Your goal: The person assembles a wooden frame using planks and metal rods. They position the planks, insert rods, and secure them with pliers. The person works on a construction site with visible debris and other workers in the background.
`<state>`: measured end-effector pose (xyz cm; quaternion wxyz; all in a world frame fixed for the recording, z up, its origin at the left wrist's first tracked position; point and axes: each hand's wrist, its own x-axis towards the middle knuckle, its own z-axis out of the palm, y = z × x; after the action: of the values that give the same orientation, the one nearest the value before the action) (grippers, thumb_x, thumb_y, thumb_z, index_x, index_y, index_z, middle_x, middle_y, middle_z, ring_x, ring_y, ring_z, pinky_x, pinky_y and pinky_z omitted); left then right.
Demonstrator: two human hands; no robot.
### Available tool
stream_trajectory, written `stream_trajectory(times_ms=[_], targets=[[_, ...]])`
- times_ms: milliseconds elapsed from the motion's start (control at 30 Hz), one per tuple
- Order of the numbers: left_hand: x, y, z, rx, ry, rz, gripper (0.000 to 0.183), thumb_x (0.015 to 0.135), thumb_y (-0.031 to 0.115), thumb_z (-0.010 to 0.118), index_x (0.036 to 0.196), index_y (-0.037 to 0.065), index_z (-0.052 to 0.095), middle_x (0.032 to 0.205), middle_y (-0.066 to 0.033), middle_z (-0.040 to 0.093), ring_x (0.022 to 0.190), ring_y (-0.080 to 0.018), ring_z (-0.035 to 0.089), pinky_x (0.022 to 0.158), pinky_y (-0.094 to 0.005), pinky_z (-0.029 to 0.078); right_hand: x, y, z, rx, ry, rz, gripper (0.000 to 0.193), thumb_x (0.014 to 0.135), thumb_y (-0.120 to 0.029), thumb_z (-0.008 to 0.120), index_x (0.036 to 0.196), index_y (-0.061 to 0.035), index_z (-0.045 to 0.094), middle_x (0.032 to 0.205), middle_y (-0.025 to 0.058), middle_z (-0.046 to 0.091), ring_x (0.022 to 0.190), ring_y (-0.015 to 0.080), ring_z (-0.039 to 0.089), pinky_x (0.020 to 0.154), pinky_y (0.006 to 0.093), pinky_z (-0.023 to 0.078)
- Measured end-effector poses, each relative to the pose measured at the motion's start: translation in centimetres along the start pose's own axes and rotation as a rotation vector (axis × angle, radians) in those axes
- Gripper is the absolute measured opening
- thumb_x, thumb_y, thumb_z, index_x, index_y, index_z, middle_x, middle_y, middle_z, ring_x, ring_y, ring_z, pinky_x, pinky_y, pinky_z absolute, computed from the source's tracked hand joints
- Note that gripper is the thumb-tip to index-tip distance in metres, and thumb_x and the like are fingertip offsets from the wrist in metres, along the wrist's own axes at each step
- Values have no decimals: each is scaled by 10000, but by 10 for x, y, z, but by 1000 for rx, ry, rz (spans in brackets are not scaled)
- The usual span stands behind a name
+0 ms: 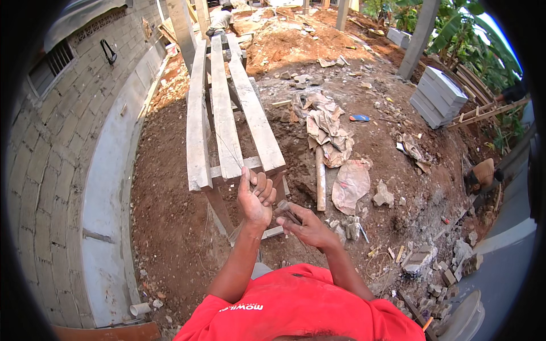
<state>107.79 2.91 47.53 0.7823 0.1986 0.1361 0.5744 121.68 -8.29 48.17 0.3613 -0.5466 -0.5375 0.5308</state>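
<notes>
Left hand (255, 196) raised, fingers curled together, seemingly pinching a thin string (227, 149); right hand (307, 226) clamped on a small dark tool (287, 211), in front of the plank trestle (224, 122).

Best kept taut and aligned along the rough, pale, cement-crusted boards, with tool gripped firmly; reddish, lumpy soil below, crumpled paper cement sacks (329, 133) beside, grey block wall (62, 148) at left.

Outdoor construction site, residential scale. Unplastered block wall (45, 142) with fresh cement render band (108, 187) along base. Bare red earth (165, 187) underfoot, strewn with rubble (443, 267) and torn cement sacks (327, 133). Rough plank scaffold platform (227, 113) on timber trestles. Stacked grey blocks (438, 94), concrete columns (418, 37), loose timber offcuts. Another person (220, 20) at work at far end.
</notes>
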Motion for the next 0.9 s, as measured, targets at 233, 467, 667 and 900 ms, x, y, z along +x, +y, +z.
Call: stream_trajectory(times_ms=[233,467,667,900], targets=[[29,62,9,103,156,178,389,1118,397,479,837,128,501,613,52,303,475,-66,250,414,-236,241,0,33,6,-74,95,-97,392,1045,-354,660,1251,-21,639,1037,99,683,921,160,591,840,350,514],[33,80,-12,30,123,207,451,1104,423,495,770,120,496,587,44,286,457,-78,238,395,-243,228,-1,24,13,91,-88,-65,378,1041,-368,667,1244,-50,666,926,29,623,773,112,548,734,319,484],[24,57,-21,-29,155,84,181,1070,213,532,1033,45,589,691,26,451,488,-73,322,408,-241,256,7,26,20,108,-47,-63,384,1047,-364,658,1267,-50,676,900,2,609,773,103,539,718,317,475],[12,37,-29,39,174,118,274,1011,64,528,1279,14,560,859,-32,569,537,-68,412,408,-229,293,11,22,28,138,6,-93,278,1046,-274,681,1231,-68,704,948,-41,629,812,58,545,719,258,483]])
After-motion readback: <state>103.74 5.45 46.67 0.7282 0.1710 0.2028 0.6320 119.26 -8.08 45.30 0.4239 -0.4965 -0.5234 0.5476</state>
